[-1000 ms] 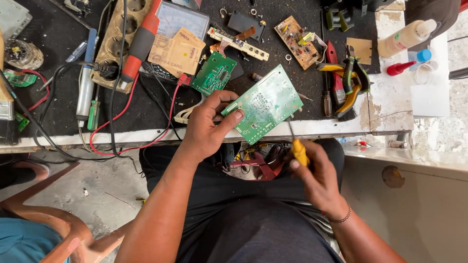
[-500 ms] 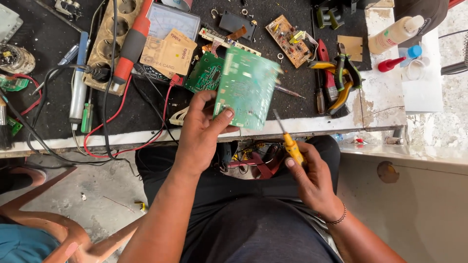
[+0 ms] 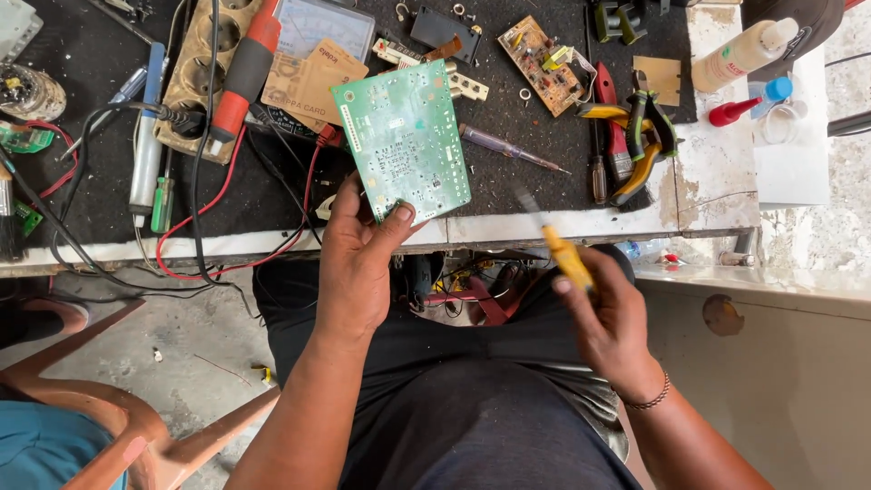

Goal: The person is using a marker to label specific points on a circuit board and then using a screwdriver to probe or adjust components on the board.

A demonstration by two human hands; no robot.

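From the head camera, the left hand (image 3: 358, 259) grips the lower edge of a green circuit board (image 3: 402, 141), thumb on its face, holding it tilted over the front edge of the black workbench mat (image 3: 508, 181). The board's solder side shows, pale traces and tiny joints. Right of the board, off the mat, the right hand (image 3: 610, 319) is clenched around a blurred yellow-handled screwdriver (image 3: 564, 252).

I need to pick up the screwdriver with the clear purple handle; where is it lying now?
In the head view, the purple-handled screwdriver lies on the black mat, just right of the green circuit board held by the left hand, left of the pliers.
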